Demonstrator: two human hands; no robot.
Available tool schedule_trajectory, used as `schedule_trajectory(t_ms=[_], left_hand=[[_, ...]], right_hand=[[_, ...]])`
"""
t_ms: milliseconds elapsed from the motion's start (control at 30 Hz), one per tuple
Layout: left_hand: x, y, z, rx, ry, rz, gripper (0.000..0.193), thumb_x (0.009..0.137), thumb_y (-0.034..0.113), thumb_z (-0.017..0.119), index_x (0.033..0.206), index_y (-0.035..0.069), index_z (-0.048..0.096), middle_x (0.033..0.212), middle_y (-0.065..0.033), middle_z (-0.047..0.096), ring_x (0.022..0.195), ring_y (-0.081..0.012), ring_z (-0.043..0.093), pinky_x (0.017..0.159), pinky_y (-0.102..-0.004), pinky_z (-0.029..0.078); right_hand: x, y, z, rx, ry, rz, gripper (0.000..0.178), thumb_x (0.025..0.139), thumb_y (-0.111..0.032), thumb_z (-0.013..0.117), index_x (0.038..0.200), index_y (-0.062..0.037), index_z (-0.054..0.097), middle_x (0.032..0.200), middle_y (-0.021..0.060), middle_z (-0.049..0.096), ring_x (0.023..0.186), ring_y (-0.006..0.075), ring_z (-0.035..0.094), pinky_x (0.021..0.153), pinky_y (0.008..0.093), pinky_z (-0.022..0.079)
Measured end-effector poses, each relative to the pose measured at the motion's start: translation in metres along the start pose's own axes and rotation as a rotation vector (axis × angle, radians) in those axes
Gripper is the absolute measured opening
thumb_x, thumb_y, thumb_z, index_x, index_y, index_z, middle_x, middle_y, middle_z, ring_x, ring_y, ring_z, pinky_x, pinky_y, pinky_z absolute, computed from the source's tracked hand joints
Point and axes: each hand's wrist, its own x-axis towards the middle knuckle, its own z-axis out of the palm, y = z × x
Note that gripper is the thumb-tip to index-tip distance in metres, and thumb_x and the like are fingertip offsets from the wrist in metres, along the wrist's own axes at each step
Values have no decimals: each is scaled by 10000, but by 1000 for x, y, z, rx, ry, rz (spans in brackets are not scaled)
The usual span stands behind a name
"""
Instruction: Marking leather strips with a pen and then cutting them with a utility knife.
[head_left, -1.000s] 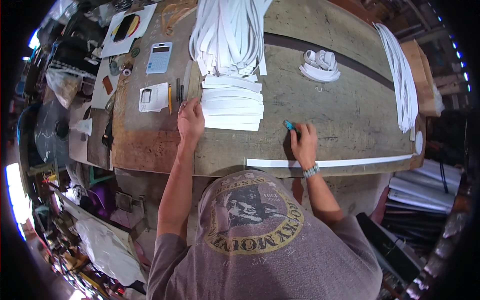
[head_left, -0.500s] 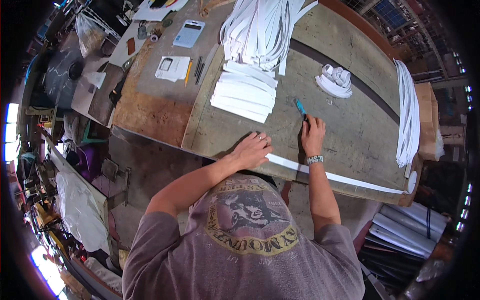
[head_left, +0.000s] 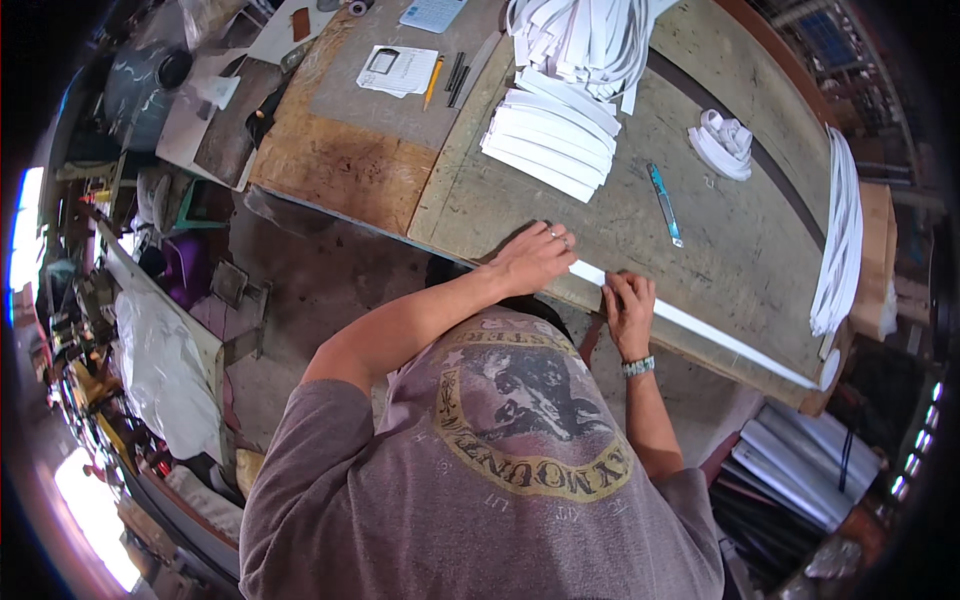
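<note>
A long white strip (head_left: 705, 332) runs along the table's near edge, ending at a small white roll (head_left: 830, 369) by the right corner. My left hand (head_left: 540, 255) presses its curled fingers down on the strip's left end, partly hiding it. Close by on the right, my right hand (head_left: 630, 308) has its fingers bent together at the strip, apparently pinching it. A blue utility knife (head_left: 664, 204) lies on the table beyond my right hand, touched by neither hand. Flat cut white strips (head_left: 552, 138) are stacked beyond my left hand.
More loose white strips (head_left: 580, 45) are heaped at the back. A coiled bundle (head_left: 720, 145) sits right of the knife, and long strips (head_left: 838, 235) hang over the right edge. Paper (head_left: 398, 70), a yellow pencil (head_left: 434, 82) and a calculator (head_left: 433, 14) lie on the left.
My right hand has let go of the utility knife, leaving it on the table, and has drawn back to the strip. My left hand stays on the strip's end. The view has shifted.
</note>
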Motion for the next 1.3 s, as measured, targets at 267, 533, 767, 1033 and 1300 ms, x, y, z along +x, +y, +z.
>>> schedule_trajectory(t_ms=[267,533,767,1033,1300], left_hand=[[-62,-5,-41,-14,54,-112,364,941,134,710,1295,51,694,1318,-104,637,1320,-318,543,1114,-480,426],[-95,-15,-52,-14,-38,-177,661,908,224,768,1511,67,547,1612,-164,446,1531,-385,365,1289,-542,271],[-117,-20,-62,58,-72,-282,775,905,261,793,1590,87,475,1687,-150,375,1595,-365,289,1310,-530,241],[-123,-25,-71,60,-127,-275,835,890,261,801,1620,99,430,1701,-134,347,1599,-355,275,1315,-517,233],[-121,-25,-72,16,-66,-285,775,872,198,811,1575,105,497,1679,-118,408,1578,-343,334,1291,-514,298]], right_hand=[[34,-69,49,6,29,-16,223,904,-98,793,1125,-88,762,1060,87,668,1002,323,598,848,453,481],[59,-114,75,23,23,-25,218,924,-123,776,1142,-121,766,1077,59,674,999,313,603,829,448,470],[57,-118,80,-17,40,-12,230,912,-121,793,1141,-131,766,1077,41,674,993,298,601,832,440,482],[58,-125,85,-12,47,-20,218,921,-130,792,1137,-138,765,1071,28,671,991,279,598,823,430,488],[57,-124,79,-10,-12,13,244,923,-118,793,1167,-120,769,1120,59,686,1016,297,605,877,440,506]])
